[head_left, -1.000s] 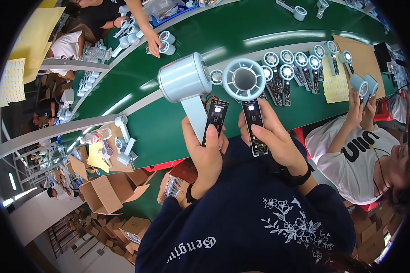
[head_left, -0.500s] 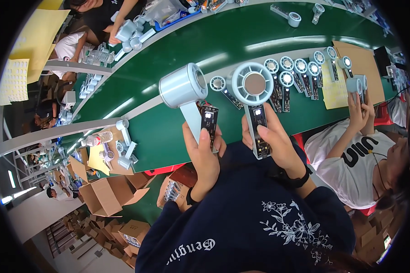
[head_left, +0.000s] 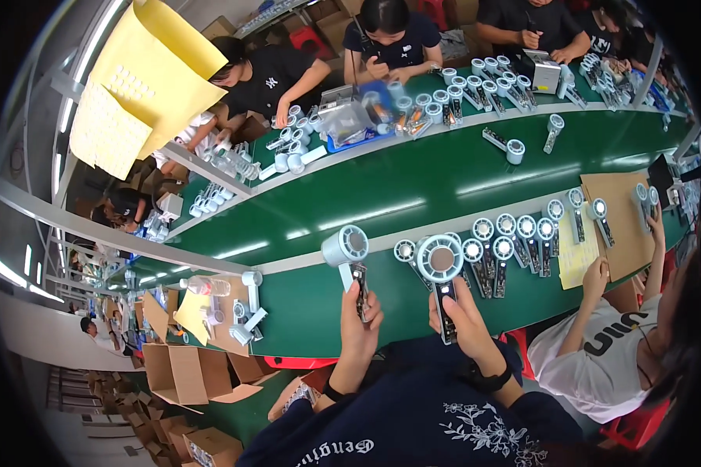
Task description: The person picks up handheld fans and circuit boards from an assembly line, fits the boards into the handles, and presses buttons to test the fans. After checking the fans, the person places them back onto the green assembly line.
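Note:
My left hand (head_left: 361, 321) is closed round the handle of a pale blue handheld fan (head_left: 339, 247). That handle is uncovered, with a dark circuit board and a lit white light showing; the fan's round head is turned partly to the right. In my right hand (head_left: 469, 325) is a second handheld fan (head_left: 439, 259), upright, its ring-shaped grille and brown-grey centre facing me. My thumb lies along its bare circuit board, where a light also glows. Both fans are held above the near edge of the green table (head_left: 304, 311). Just beyond the right one lie several similar fans (head_left: 503, 251) with boards exposed.
Right of me, a co-worker (head_left: 600, 342) holds fans over a cardboard sheet (head_left: 619, 194). A yellow sheet (head_left: 578, 261) lies beside it. At left are white fan parts (head_left: 245, 331) and a plastic bottle (head_left: 209, 286). Across the table, people work behind a blue tray (head_left: 358, 142).
My view has tilted up, so more of the far side shows. Both fans look smaller and sit lower in the picture, still in my hands. The co-worker's hands have moved apart.

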`<state>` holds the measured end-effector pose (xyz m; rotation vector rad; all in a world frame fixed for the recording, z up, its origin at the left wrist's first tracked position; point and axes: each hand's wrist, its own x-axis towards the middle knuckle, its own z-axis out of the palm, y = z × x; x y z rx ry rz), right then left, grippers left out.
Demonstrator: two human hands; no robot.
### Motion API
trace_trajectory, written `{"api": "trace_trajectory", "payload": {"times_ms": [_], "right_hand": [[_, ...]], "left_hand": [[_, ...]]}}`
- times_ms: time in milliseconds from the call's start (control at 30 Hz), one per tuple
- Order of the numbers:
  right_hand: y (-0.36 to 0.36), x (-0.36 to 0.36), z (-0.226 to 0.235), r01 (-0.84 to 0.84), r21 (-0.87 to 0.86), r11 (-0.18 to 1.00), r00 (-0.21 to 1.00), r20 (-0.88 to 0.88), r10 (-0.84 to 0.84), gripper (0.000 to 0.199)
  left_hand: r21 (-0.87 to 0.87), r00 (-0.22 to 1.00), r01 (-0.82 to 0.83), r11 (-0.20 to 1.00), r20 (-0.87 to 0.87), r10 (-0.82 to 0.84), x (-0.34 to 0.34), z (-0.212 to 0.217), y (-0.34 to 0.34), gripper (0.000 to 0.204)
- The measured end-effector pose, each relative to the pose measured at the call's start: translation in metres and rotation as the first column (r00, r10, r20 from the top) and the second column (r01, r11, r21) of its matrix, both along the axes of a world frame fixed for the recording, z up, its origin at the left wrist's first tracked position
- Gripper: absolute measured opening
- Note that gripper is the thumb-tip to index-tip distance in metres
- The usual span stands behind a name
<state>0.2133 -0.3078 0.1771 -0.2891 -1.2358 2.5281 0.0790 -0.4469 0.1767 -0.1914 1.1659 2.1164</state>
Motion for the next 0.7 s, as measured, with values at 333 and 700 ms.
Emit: {"api": "trace_trajectory", "payload": {"times_ms": [333,700], "right_hand": [[0.012,0.013,-0.001,0.103,-0.057,0.993,0.995,0.007,-0.102,0.037],[0.025,0.042,-0.003,0.324,0.065,0.944,0.943,0.054,-0.328,0.039]], "left_hand": [[-0.317,0.9,-0.154,0.936,-0.436,0.0,0.013,0.014,0.019,0.021],[-0.327,0.808,0.045,0.944,-0.544,-0.227,0.027,0.005,0.041,0.031]]}}
